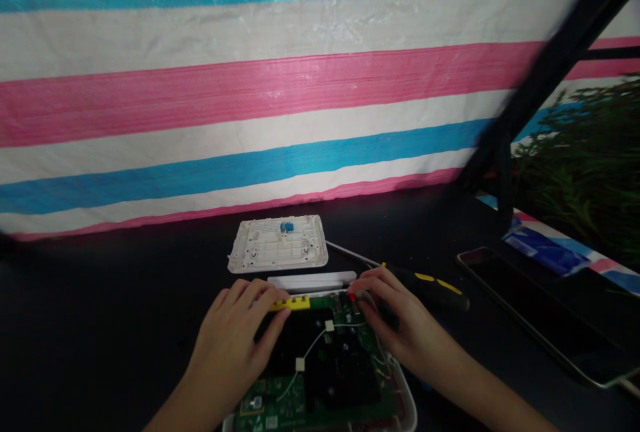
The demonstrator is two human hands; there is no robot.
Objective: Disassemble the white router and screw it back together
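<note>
A green circuit board (285, 412) with a black plate on it lies in a white router casing (411, 405) in front of me. My left hand (235, 335) grips the board's far left edge, its thumb and fingers at the yellow port block (300, 303). At the far right corner, my right hand (395, 312) is closed in a pinch beside a small red part (352, 297). Its fingertips partly hide the board's edge there. A thin white cable (315, 343) runs across the black plate through small pale pads.
A white perforated cover (280, 255) lies beyond the casing, with white antenna-like bars (313, 281) between them. A black-and-yellow screwdriver (435, 289) lies behind my right hand. Farther right are a phone (540, 319), a blue packet (545, 250) and a black frame bar (530, 85).
</note>
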